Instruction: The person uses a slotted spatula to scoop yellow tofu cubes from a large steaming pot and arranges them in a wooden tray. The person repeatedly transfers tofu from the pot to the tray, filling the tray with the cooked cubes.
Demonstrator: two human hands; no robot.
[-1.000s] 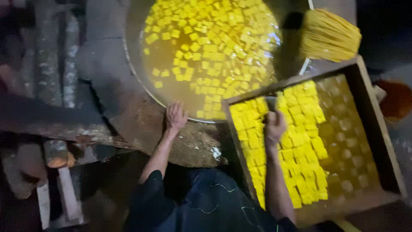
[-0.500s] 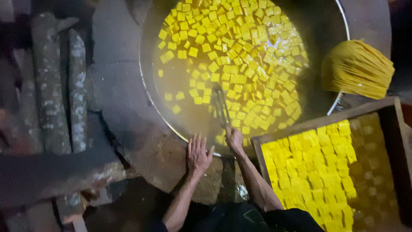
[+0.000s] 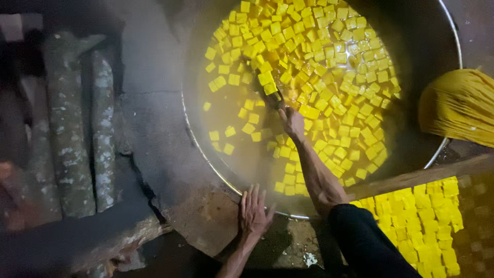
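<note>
Two hands apart: left hand (image 3: 253,210) flat, fingers spread, on stone ledge (image 3: 206,216) by wok rim; right hand (image 3: 292,122) clamped on dark utensil (image 3: 268,95) among yellow cubes (image 3: 309,56) in wok (image 3: 442,15). Risk: steaming liquid splashing wrist, cubes breaking. Packages, labels: none visible.

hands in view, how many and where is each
2. The left hand lies flat, fingers spread, on the stone ledge by the big pan's rim. The right hand reaches over the pan, holding a dark tool among the yellow cubes. None seem hidden.
</note>
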